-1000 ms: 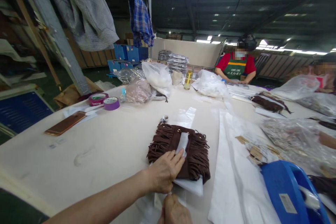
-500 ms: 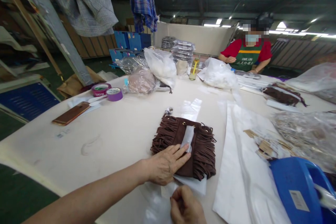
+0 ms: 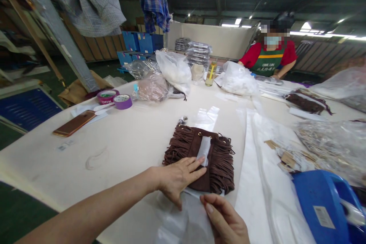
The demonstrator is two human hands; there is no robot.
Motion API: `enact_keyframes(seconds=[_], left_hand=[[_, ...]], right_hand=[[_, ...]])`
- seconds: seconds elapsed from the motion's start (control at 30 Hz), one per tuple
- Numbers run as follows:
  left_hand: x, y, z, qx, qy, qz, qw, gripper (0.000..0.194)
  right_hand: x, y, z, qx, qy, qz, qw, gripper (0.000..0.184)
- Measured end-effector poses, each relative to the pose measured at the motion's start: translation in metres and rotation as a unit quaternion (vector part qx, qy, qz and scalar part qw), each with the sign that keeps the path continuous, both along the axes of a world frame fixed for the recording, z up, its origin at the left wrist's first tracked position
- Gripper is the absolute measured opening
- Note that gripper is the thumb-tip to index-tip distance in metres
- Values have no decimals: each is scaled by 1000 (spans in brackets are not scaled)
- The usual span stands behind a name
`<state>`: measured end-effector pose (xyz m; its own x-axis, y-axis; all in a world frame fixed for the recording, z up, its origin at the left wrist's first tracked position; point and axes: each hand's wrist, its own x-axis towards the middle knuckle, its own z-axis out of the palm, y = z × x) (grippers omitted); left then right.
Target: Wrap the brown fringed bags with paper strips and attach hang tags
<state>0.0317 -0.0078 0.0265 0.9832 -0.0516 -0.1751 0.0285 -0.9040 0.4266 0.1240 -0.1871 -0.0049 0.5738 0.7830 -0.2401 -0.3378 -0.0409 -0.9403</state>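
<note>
A dark brown fringed bag point(image 3: 197, 183) lies flat on the table, with gold eyelets along its upper part. A translucent white strip point(image 3: 204, 148) runs down its middle. My left hand point(image 3: 181, 175) rests on the bag with its fingers spread, the fingertips at the strip's lower end. Just below the bag, my right hand point(image 3: 225, 217) is closed in a pinch at the edge of a clear plastic sheet point(image 3: 174, 221), which spreads below the bag and under both hands. A shiny plastic piece point(image 3: 206, 118) sticks out beyond the bag's top edge.
At left lie a phone point(image 3: 74, 123) and rolls of purple tape point(image 3: 122, 101). Filled plastic bags point(image 3: 174, 70) and a bottle point(image 3: 211, 74) stand farther back. A blue container point(image 3: 317, 194) is at right, near brown tags point(image 3: 288, 158). A co-worker point(image 3: 268, 61) is across the table.
My right hand has moved right and slightly up, to the bag's lower edge, with the plastic edge at its fingertips. My left hand stays on the bag, its thumb now farther out.
</note>
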Motion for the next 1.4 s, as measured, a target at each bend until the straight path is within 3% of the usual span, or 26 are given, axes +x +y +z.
enact_keyframes(seconds=[0.13, 0.23, 0.37, 0.5, 0.6, 0.77, 0.9, 1.0, 1.13, 1.2, 1.27, 1.4], left_hand=[[-4, -7, -3, -2, -47, 28, 999, 79], [-4, -10, -1, -5, -62, 46, 997, 59], [-2, -12, 3, -23, -51, 91, 994, 63], [1, -12, 2, -51, -85, 114, 989, 54], [3, -13, -5, -68, -106, 141, 982, 49], [3, -17, -26, -80, -154, 184, 968, 59], [1, -19, -38, -119, -180, 223, 951, 69], [-1, -18, -43, -118, -182, 230, 949, 76], [-1, -16, -49, -128, -194, 230, 945, 87], [2, -17, -52, -96, -222, 234, 942, 90], [8, -18, -55, -10, -277, 229, 933, 83], [27, -23, -55, 193, -418, 169, 872, 33]], right_hand=[[6, 16, 4, 41, -4, 29, 999, 42], [15, 32, 11, 39, -134, 80, 987, 28], [25, 50, 14, 4, -313, 47, 948, 23], [31, 65, 1, -33, -384, 35, 922, 32], [38, 72, -10, -61, -410, 51, 908, 28], [55, 81, -1, -89, -435, 135, 886, 17], [63, 87, 13, -94, -504, 196, 836, 17], [64, 89, 10, -47, -569, 207, 794, 22], [67, 92, 1, -16, -573, 218, 790, 18], [72, 94, -3, -31, -564, 210, 798, 16], [76, 95, -5, -36, -563, 210, 799, 15], [80, 93, -13, -12, -591, 192, 784, 17]])
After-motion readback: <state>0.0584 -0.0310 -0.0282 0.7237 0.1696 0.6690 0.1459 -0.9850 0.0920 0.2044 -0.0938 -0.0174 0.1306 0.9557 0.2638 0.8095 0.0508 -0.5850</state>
